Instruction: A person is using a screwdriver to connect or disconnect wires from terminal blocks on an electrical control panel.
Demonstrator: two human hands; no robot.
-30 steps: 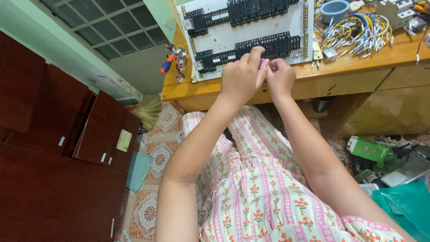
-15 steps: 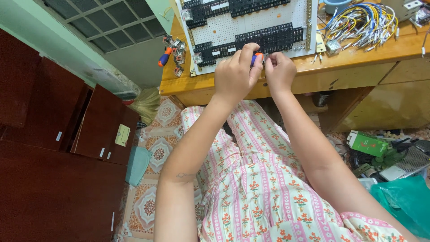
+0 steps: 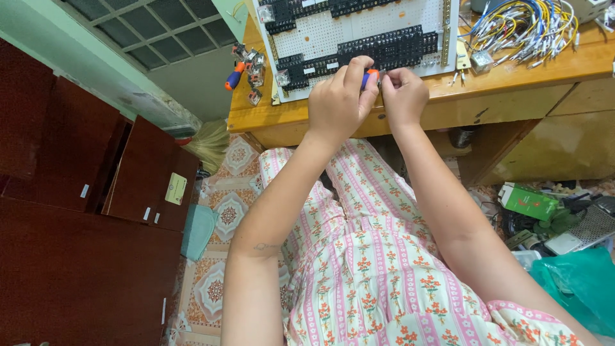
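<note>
Screwdriver (image 3: 369, 78) in left hand (image 3: 339, 102) grip, right hand (image 3: 402, 96) pinching its tip; axis roughly crosswise.

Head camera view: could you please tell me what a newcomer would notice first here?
Both hands meet at the wooden desk's front edge: the left hand grips a blue-and-orange screwdriver, and the right hand is right beside it. They work at a white perforated panel carrying rows of black terminal blocks. A tangle of coloured wires lies on the desk to the right.
</note>
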